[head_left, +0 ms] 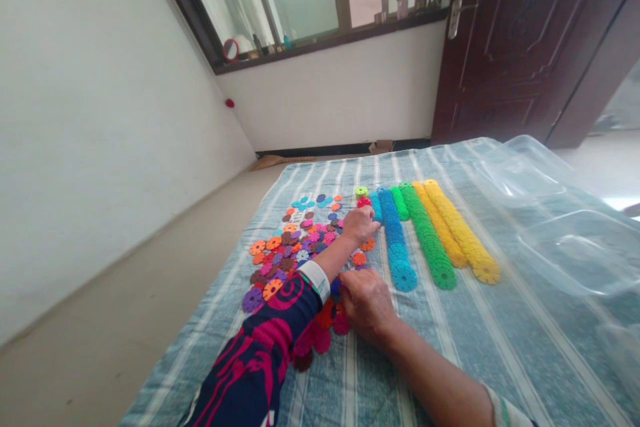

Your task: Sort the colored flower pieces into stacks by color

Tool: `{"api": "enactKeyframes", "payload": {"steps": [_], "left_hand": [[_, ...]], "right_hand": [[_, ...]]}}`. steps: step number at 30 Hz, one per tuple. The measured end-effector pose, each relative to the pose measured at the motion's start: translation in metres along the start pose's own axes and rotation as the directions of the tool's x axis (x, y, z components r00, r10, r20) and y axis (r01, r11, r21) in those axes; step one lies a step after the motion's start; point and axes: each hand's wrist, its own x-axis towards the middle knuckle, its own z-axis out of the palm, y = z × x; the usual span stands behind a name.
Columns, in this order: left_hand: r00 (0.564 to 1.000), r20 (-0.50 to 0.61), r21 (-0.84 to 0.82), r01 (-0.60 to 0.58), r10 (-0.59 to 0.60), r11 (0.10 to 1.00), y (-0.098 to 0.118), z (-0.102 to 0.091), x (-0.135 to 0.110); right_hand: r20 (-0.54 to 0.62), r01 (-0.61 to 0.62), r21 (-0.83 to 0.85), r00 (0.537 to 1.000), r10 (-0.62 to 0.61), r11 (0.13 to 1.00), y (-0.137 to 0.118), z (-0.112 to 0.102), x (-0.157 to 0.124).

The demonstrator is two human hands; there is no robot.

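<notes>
My left hand reaches across the pile with its fingers closed at a red snowflake disc, just below a lime-green one. My right hand is lower, near the pile's right edge. Its thumb and fingers are pinched at a dark blue snowflake disc, partly hidden by the hand. Loose orange, purple, brown, pink and blue discs lie heaped left of and beneath my left arm. Right of my hands, overlapping discs form a blue row, a green row and yellow rows.
A short light-blue row and a short bright-green row lie at the far end. Clear plastic boxes stand on the right of the striped cloth. Beyond are a windowsill with bottles and a dark red door.
</notes>
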Motion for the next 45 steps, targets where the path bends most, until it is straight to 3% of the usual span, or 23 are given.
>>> {"api": "enactKeyframes", "payload": {"steps": [14,20,24,28,32,35,39,45], "left_hand": [[0.999,-0.003,-0.01,0.038,-0.038,0.999,0.007,-0.001,-0.001],[0.998,-0.057,-0.029,0.024,-0.026,0.999,-0.004,-0.006,-0.003],[0.989,-0.131,0.027,0.078,-0.073,0.997,-0.033,-0.027,0.001],[0.957,-0.179,0.134,0.253,-0.227,0.958,-0.086,-0.056,0.006],[0.91,-0.146,0.246,0.413,-0.388,0.877,-0.144,-0.073,0.005],[0.912,-0.119,0.263,0.41,-0.392,0.873,-0.176,-0.076,0.003],[0.942,-0.072,0.263,0.336,-0.329,0.904,-0.198,-0.071,0.008],[0.958,0.012,0.255,0.273,-0.286,0.928,-0.208,-0.063,0.024]], "right_hand": [[-0.016,0.007,0.01,1.0,-0.007,1.0,0.001,0.001,-0.001],[-0.024,0.017,0.038,1.0,-0.016,0.999,0.002,0.002,-0.002],[-0.055,0.028,0.064,0.998,-0.024,0.998,0.004,0.004,-0.004],[-0.079,0.03,0.081,0.997,-0.024,0.996,0.005,0.006,-0.006],[-0.086,0.029,0.088,0.996,-0.021,0.996,0.005,0.008,-0.007],[-0.09,0.031,0.083,0.996,-0.023,0.996,0.004,0.007,-0.007],[-0.082,0.026,0.089,0.996,-0.018,0.996,0.004,0.006,-0.007],[-0.081,0.02,0.102,0.997,-0.012,0.995,0.002,0.004,-0.007]]}}
